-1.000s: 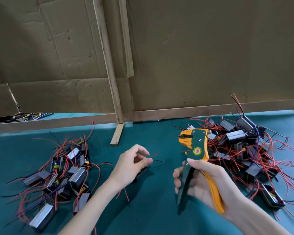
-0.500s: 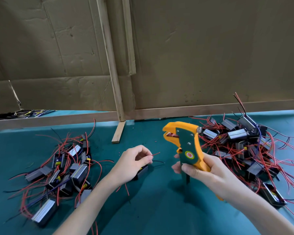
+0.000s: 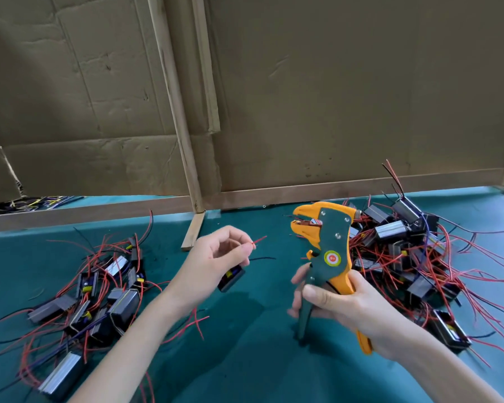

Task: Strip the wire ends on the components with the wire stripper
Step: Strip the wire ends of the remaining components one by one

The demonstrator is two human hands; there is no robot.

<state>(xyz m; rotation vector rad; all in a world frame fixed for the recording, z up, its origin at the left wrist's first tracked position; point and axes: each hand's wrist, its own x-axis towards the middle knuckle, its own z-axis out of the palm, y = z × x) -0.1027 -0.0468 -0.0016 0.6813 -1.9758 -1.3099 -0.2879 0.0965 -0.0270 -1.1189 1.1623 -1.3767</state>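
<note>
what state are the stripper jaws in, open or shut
Open: the stripper shows a gap between its orange jaws. The red wire pinched by the left hand lies outside them.

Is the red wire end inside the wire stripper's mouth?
No, the red wire end held by the left hand is apart from the wire stripper.
</note>
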